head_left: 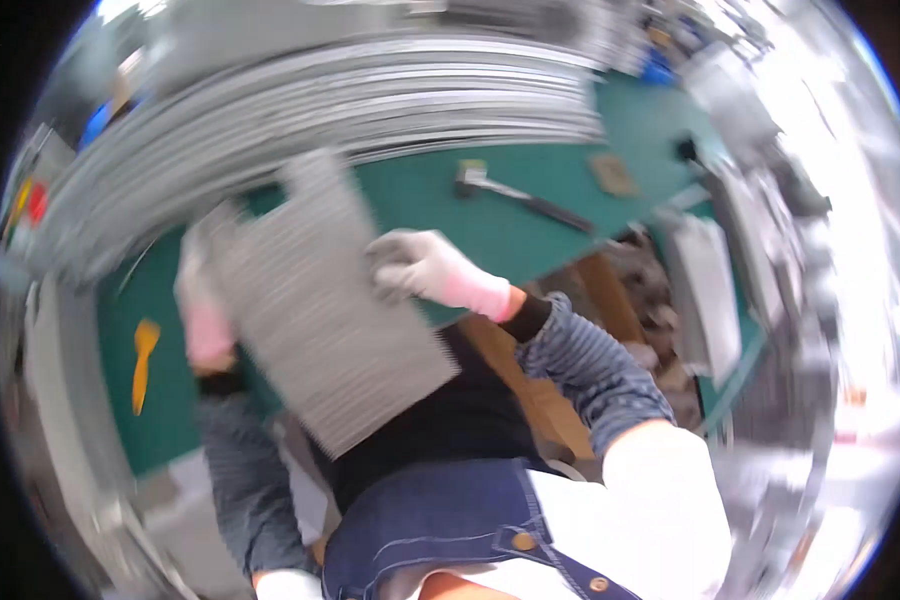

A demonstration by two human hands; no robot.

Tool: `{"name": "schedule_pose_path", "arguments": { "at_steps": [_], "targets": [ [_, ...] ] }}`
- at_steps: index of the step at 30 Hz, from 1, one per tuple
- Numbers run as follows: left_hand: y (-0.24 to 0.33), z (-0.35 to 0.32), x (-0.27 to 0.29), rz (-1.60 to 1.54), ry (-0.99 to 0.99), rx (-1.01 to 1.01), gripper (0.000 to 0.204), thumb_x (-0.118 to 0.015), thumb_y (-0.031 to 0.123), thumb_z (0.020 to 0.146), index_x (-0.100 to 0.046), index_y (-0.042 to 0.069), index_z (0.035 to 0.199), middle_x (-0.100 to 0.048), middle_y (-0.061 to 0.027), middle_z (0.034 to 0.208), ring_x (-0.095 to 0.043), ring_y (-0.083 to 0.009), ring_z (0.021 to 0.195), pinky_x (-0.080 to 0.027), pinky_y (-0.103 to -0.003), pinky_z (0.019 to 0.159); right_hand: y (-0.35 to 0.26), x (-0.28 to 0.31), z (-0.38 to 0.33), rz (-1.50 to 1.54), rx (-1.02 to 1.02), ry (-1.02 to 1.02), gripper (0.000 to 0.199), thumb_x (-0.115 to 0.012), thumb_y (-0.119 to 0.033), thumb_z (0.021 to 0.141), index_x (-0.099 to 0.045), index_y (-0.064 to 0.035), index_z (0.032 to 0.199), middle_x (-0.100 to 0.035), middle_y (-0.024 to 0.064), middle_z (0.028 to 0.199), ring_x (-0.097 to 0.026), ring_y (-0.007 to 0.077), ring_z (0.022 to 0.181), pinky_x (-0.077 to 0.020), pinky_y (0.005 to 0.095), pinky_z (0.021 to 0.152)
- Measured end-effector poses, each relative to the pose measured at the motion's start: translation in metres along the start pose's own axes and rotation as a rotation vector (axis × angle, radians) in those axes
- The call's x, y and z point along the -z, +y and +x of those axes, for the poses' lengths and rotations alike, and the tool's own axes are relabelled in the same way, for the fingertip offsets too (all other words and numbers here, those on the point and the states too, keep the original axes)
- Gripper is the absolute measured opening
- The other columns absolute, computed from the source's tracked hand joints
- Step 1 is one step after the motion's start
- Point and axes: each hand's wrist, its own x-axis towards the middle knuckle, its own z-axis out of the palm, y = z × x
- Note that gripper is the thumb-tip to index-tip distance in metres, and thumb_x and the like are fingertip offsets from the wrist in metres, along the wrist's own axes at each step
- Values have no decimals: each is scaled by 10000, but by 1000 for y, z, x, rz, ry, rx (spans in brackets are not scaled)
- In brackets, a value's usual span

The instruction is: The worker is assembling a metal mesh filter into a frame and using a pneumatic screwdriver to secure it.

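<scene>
A flat grey panel with fine ribs (320, 310) is held tilted over the near edge of the bench, with a notch in its far end. Motion smears its surface. My left hand (205, 290), in a white and pink glove, grips the panel's left edge; some of its fingers are hidden or blurred. On the right edge, my right hand (420, 265) in a matching glove has its fingers curled round the panel. Beyond that hand lies a hammer (525, 198) with a dark grip. A yellow scraper-like tool (143, 365) rests left of my left hand.
Long grey panels (450, 95) are stacked along the back of the green bench top (420, 185). A small brown piece (613, 175) lies at the right. Below the bench edge stands a cardboard box (535, 385). Pale blocks (705, 290) line the right side.
</scene>
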Motion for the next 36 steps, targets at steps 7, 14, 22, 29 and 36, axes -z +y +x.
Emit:
{"name": "schedule_pose_path", "arguments": {
  "at_steps": [7,14,22,29,36],
  "targets": [
    [-24,26,32,-50,-239,-53,520,-347,380,1037,-448,36,1413,-539,-103,1324,-539,-206,1161,-397,-326,1028,-42,225,-267,-1270,-201,1084,434,-656,-229,796,-615,-17,1172,-654,206,1093,-641,343,1004,-515,406,883],
    [-18,9,6,-135,-180,55,453,-364,296,1043,-422,64,1428,-515,-81,1204,-493,-169,1022,-409,-303,963,35,283,-424,-1150,-712,1038,912,-839,-408,647,-455,-62,1398,-494,225,1383,-468,381,1281,-370,414,1086],
    [-20,11,5,-53,-158,-28,440,-391,290,1038,-438,72,1417,-511,-84,1230,-495,-173,1039,-401,-310,976,25,292,-442,-926,-625,988,846,-763,-468,769,-430,-42,1420,-477,223,1407,-454,357,1306,-364,409,1090],
    [-27,25,25,-77,-156,37,716,-609,323,888,-332,29,1480,-422,-187,1464,-465,-325,1306,-342,-376,1114,63,274,-414,-1155,-790,1178,845,-768,-453,745,-427,-70,1417,-421,231,1431,-380,379,1350,-327,439,1117],
    [-32,22,17,-3,-173,-5,673,-514,391,937,-332,47,1486,-430,-169,1460,-448,-313,1318,-331,-394,1118,64,310,-469,-935,-631,1138,887,-784,-449,752,-412,4,1418,-432,223,1443,-409,338,1342,-333,403,1110]
  ]
}}
